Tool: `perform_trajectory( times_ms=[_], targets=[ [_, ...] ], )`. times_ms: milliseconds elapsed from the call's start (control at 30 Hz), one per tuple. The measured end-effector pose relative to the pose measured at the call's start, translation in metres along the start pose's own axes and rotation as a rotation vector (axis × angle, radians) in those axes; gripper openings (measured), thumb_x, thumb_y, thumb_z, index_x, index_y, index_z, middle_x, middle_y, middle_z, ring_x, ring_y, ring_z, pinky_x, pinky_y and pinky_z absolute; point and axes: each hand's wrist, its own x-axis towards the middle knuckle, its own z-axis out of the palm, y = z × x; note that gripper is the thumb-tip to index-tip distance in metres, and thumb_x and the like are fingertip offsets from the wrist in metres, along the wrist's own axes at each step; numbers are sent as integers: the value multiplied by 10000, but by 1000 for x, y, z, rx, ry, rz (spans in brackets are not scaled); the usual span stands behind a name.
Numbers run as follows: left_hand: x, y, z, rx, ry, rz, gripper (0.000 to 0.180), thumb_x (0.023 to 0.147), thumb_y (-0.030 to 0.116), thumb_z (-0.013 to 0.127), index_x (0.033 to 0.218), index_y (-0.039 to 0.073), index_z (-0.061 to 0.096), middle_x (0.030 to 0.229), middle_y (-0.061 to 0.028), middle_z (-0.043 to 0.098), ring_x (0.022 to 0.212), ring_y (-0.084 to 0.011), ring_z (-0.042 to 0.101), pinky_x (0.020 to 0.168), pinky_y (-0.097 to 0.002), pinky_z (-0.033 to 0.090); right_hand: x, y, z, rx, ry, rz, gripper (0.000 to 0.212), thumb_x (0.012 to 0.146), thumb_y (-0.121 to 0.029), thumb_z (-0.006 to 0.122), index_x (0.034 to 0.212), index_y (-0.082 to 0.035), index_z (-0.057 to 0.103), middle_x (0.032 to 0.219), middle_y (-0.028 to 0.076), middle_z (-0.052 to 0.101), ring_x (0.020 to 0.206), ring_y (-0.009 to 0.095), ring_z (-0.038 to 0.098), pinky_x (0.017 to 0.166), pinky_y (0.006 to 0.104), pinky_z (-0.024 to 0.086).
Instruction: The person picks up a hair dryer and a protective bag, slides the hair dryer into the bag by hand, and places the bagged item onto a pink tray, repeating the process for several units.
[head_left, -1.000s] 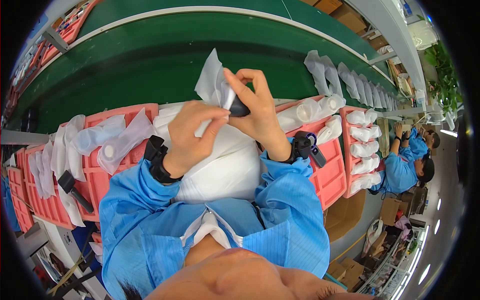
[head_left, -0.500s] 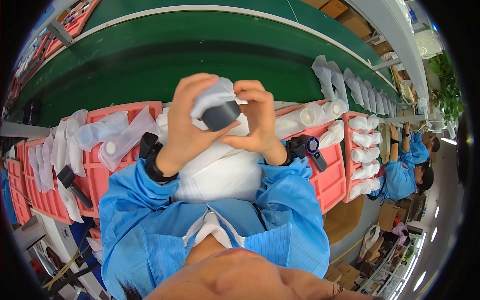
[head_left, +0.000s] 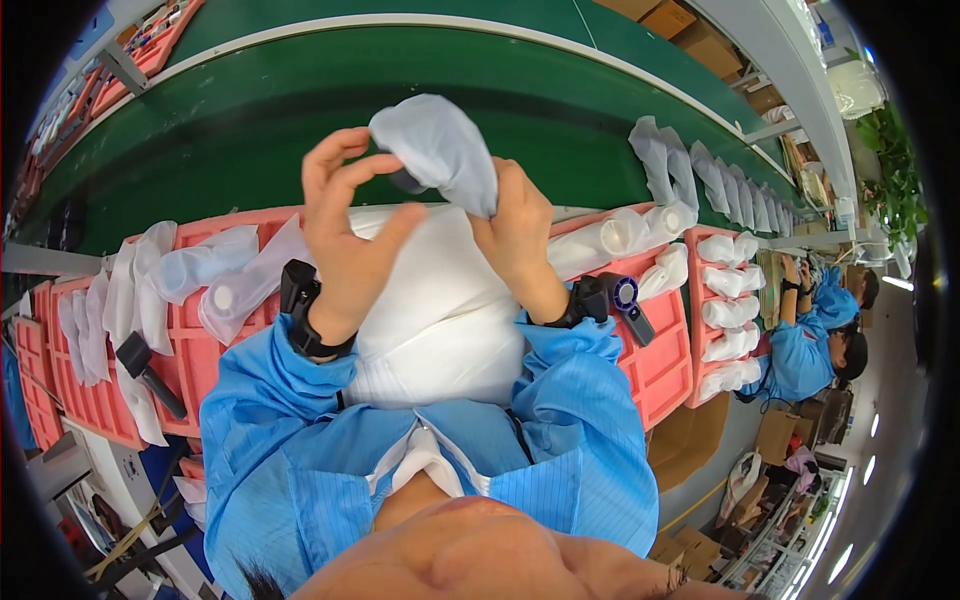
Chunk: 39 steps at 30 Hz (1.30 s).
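In front of me, over the green surface, a frosted white plastic bag point(head_left: 435, 145) is held up at a slant. A dark rounded piece of the thing inside shows at its lower left; the rest is hidden. My right hand point(head_left: 518, 222) closes its fingers and thumb on the bag's gathered right end. On the other side my left hand point(head_left: 350, 225) has its fingers spread, the fingertips close to or touching the bag's left edge. A small dark handheld fan point(head_left: 628, 300) lies on the right pink tray, and another dark handled device point(head_left: 150, 372) on the left one.
Pink compartment trays point(head_left: 205, 370) flank me, with bagged items point(head_left: 245, 280) on the left one and several wrapped pieces point(head_left: 730, 310) at the right. Bagged items point(head_left: 730, 185) line the green conveyor point(head_left: 250, 120). Co-workers in blue point(head_left: 805, 350) sit far right.
The bag has risen, turned and now covers most of the dark cylindrical thing. My left hand has opened and moved slightly left; my right hand has closed on the bag's end.
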Motion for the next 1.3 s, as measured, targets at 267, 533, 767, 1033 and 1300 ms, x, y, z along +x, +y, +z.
perform_trajectory(
  times_ms=[267, 533, 767, 1033, 1300],
  targets=[
    [7, -3, 1, 305, -102, 375, 201, 699, 86, 778, 840, 62, 637, 1152, -111, 516, 1024, -241, 530, 819, -313, 435, -4, -13, 3, 201, 22, 137, 367, 722, -53, 712, 1042, 6, 543, 829, 143, 612, 692, 338, 596, 600, 342, 473],
    [35, -30, -16, 432, -149, 133, 193, 683, 86, 761, 831, 72, 637, 1057, -86, 578, 946, -262, 573, 765, -349, 456, 11, 30, -14, 360, -677, 389, 372, 758, -179, 729, 1018, 4, 536, 858, 195, 637, 719, 384, 618, 617, 403, 486],
    [-12, -25, 8, 294, -776, 65, 139, 785, 182, 684, 862, 78, 632, 915, -89, 586, 803, -305, 594, 673, -399, 467, -3, 143, 51, -488, -415, 439, 492, 784, -229, 666, 1143, 55, 485, 1075, 261, 593, 970, 430, 584, 807, 472, 483],
    [6, 63, -75, 688, -478, 115, 199, 802, 211, 668, 931, 68, 615, 913, -94, 593, 807, -313, 603, 686, -392, 485, -3, 157, 21, -244, -158, 173, 534, 789, -160, 682, 1268, -13, 498, 1225, 218, 523, 1139, 378, 496, 947, 430, 418],
    [-67, 50, -274, 1397, 370, -239, 493, 787, 304, 711, 1152, 28, 526, 1090, -174, 598, 891, -332, 620, 732, -368, 497, 16, 120, 10, 17, -74, 163, 362, 818, -161, 680, 1155, -46, 613, 1186, 110, 590, 1078, 244, 559, 901, 317, 415]
  ],
)
